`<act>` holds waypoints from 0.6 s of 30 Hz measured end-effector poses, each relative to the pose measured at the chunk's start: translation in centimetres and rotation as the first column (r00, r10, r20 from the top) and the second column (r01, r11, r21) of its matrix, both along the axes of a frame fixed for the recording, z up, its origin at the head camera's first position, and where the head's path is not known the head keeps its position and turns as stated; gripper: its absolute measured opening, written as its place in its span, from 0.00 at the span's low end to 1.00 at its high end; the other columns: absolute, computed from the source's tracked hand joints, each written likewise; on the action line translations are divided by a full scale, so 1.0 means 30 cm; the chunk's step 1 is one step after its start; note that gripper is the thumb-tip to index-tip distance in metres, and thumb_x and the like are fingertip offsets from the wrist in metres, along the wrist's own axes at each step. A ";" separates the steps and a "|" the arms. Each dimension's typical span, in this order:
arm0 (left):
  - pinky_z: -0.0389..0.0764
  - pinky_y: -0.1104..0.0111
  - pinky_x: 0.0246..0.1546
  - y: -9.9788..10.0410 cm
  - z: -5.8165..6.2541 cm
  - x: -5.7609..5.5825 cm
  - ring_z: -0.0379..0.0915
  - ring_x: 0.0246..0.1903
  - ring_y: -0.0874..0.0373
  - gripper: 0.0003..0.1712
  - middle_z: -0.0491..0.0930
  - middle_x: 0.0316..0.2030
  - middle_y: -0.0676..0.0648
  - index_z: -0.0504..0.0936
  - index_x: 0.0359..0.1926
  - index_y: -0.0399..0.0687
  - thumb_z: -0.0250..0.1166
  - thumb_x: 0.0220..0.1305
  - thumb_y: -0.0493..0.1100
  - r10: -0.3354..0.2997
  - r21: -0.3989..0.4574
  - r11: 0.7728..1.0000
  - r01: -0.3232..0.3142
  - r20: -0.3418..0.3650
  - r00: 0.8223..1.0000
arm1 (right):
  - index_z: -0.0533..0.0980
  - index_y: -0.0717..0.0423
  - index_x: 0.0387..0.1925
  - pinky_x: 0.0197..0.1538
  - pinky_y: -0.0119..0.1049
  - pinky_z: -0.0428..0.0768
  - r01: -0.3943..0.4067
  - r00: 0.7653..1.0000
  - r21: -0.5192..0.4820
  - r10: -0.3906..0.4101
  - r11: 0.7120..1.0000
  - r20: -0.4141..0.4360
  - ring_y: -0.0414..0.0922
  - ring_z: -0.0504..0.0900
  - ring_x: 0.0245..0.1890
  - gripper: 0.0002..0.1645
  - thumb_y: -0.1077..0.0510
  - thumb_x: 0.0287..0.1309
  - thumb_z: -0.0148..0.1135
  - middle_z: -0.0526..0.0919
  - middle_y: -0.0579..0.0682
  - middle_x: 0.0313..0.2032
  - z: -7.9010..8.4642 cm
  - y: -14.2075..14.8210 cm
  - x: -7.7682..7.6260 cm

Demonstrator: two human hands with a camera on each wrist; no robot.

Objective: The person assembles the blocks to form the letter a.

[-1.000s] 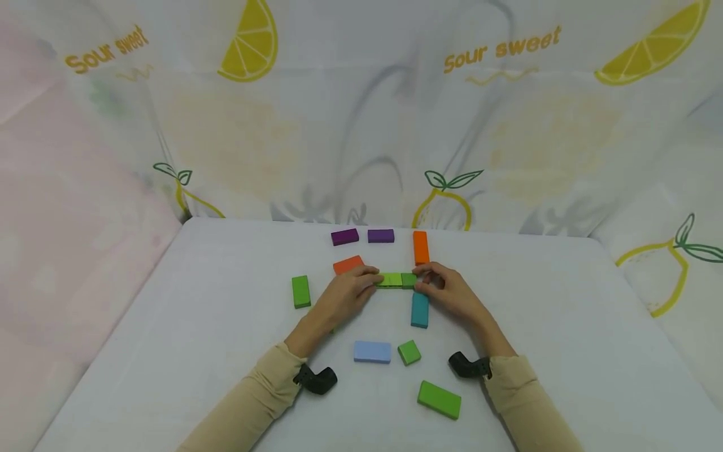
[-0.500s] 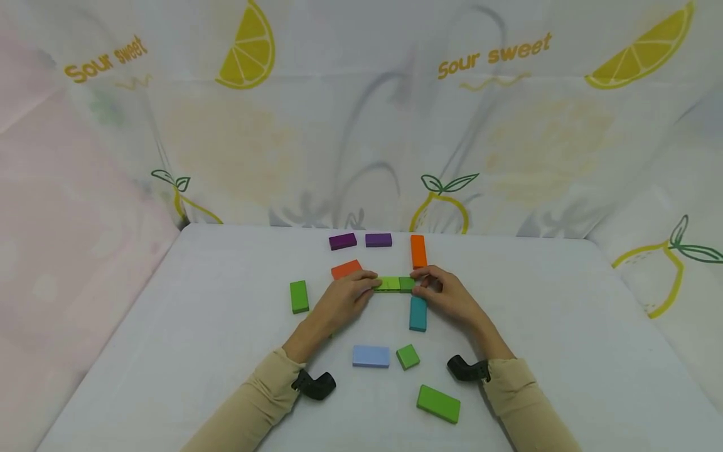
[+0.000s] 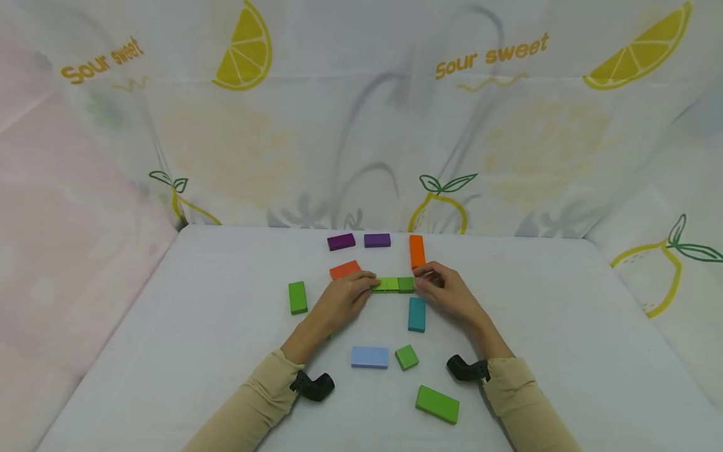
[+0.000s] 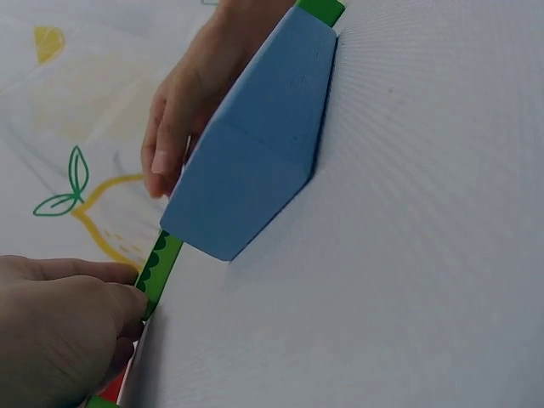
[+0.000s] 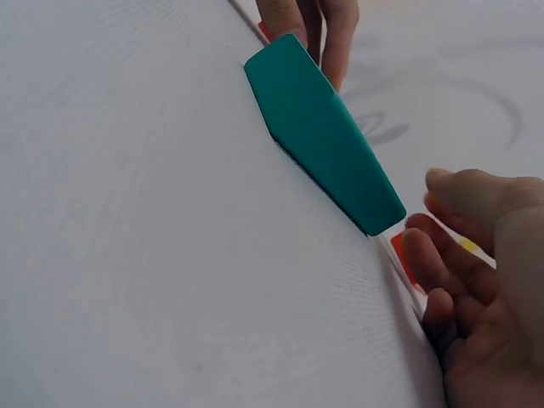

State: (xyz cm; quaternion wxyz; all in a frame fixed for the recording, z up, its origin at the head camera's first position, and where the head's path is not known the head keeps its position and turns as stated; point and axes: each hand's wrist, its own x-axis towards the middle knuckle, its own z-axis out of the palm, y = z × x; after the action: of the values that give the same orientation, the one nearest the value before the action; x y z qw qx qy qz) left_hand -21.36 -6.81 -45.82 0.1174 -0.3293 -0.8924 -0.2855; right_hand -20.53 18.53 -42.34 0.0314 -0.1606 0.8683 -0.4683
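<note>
My left hand (image 3: 341,300) pinches the left end of a light green block (image 3: 387,285), which lies crosswise mid-table. In the left wrist view, its thumb and finger hold that green block (image 4: 158,270). A shorter, darker green block (image 3: 406,285) adjoins its right end. My right hand (image 3: 452,294) hovers beside this darker block; in the right wrist view the thumb and fingers (image 5: 463,200) stand apart around nothing. A teal block (image 3: 417,314) lies just below, and an orange block (image 3: 417,251) just above. Behind the left fingers, a red-orange block (image 3: 344,270) is partly hidden.
Two purple blocks, one dark (image 3: 341,242) and one lighter (image 3: 377,240), lie near the back edge. A green block (image 3: 297,297) sits left. Nearer me are a light blue block (image 3: 369,357), a small green block (image 3: 407,357) and a long green block (image 3: 437,404).
My right fingers have let go of the darker green block's end and drawn slightly right. The left hand keeps its grip. The head view has tilted slightly, shifting everything a little.
</note>
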 end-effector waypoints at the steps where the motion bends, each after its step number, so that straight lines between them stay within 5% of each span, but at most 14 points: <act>1: 0.80 0.67 0.49 0.000 0.000 0.000 0.79 0.49 0.57 0.14 0.81 0.50 0.50 0.82 0.50 0.48 0.62 0.63 0.36 -0.002 0.001 1.000 0.002 0.001 1.000 | 0.74 0.66 0.49 0.40 0.28 0.74 0.012 1.000 -0.003 -0.012 1.000 0.002 0.50 0.76 0.37 0.15 0.62 0.65 0.55 0.80 0.61 0.44 0.017 -0.003 0.005; 9: 0.79 0.67 0.50 -0.002 -0.002 -0.004 0.79 0.49 0.58 0.15 0.81 0.50 0.51 0.82 0.50 0.49 0.62 0.62 0.36 0.001 0.000 1.000 -0.001 -0.002 1.000 | 0.68 0.68 0.53 0.33 0.31 0.78 0.090 0.996 -0.057 -0.089 0.994 0.026 0.55 0.77 0.38 0.18 0.60 0.66 0.52 0.76 0.63 0.43 -0.005 0.046 -0.065; 13: 0.79 0.66 0.50 -0.002 -0.003 -0.004 0.79 0.49 0.58 0.15 0.80 0.50 0.50 0.82 0.50 0.48 0.62 0.62 0.36 -0.009 0.006 1.000 0.009 0.005 1.000 | 0.66 0.63 0.56 0.33 0.31 0.78 0.124 0.992 0.023 -0.125 0.992 0.023 0.52 0.78 0.41 0.21 0.56 0.66 0.53 0.75 0.60 0.44 -0.046 0.070 -0.116; 18: 0.79 0.67 0.50 0.002 -0.001 0.000 0.79 0.50 0.58 0.15 0.80 0.50 0.50 0.82 0.50 0.48 0.62 0.63 0.36 -0.023 0.008 1.000 0.023 0.010 1.000 | 0.64 0.59 0.59 0.38 0.34 0.76 0.142 0.987 0.166 -0.152 0.976 0.050 0.51 0.77 0.42 0.26 0.51 0.65 0.54 0.74 0.58 0.44 -0.028 0.069 -0.163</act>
State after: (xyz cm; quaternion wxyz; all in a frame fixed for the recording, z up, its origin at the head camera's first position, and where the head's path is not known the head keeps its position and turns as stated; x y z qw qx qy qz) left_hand -21.35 -6.74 -45.84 0.1110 -0.3376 -0.8879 -0.2920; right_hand -25.43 20.60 -43.18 0.0364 -0.0780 0.9116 -0.4020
